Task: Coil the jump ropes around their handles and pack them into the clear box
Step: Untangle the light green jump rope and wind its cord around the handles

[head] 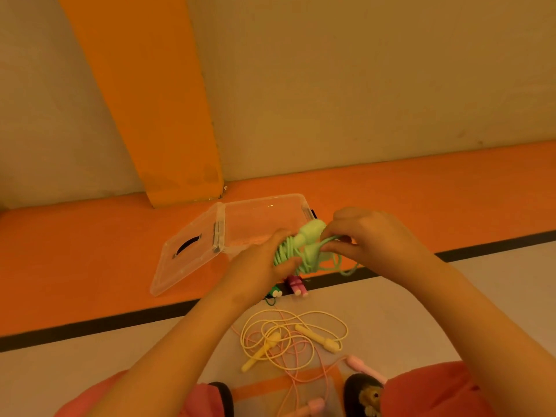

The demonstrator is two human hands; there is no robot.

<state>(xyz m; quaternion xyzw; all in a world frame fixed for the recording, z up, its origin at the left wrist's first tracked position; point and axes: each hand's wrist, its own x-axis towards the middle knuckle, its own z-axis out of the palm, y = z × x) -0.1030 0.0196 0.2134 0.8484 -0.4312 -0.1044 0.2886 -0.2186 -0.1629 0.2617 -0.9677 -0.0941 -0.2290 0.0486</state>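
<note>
The left hand (262,266) grips the coiled part of the green jump rope (310,233), with fingers curled round the coil and the two handles. The right hand (371,236) pinches a loose loop of the same rope just beside the handles. Both hands hold it in the air, in front of the near right corner of the clear box (261,218). The box stands open on the orange strip, with its lid (186,257) lying flat at the left. Nearer, on the pale floor, lie a yellow jump rope (316,339) and a pink jump rope (357,362), both uncoiled and tangled together.
</note>
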